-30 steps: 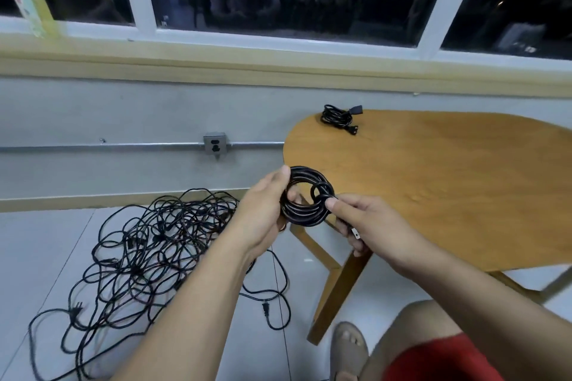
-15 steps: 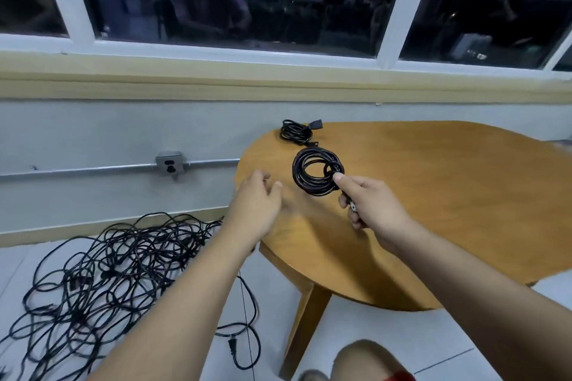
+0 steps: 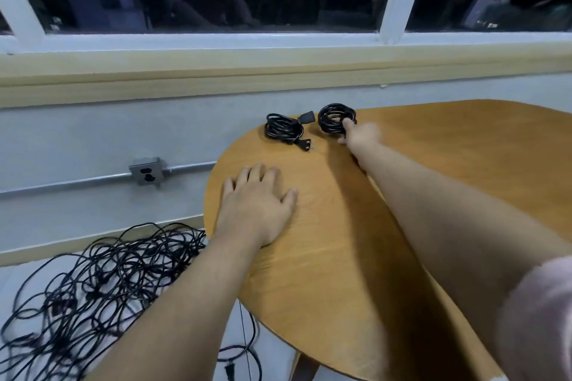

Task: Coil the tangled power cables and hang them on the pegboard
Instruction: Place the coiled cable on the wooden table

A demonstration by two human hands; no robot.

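A freshly wound black cable coil (image 3: 328,118) lies at the far edge of the wooden table (image 3: 334,272). My right hand (image 3: 359,135) reaches out to it, the thumb laid over the coil's right side and the blurred fingers pinching it there. Just left of it sits another coiled black cable (image 3: 282,130) with its plugs sticking out. My left hand (image 3: 258,207) rests flat on the table's left end, fingers spread, holding nothing. A big tangle of black cables (image 3: 93,294) covers the floor at the lower left. No pegboard is in view.
A grey wall with a metal outlet box (image 3: 147,171) on a conduit runs behind the table, under a window sill. A loose cable end with a plug (image 3: 230,371) trails on the floor by the table leg.
My right hand carried the new coil from in front of me out to the table's far edge, beside the first coil. My left hand let go of it and came down flat on the table.
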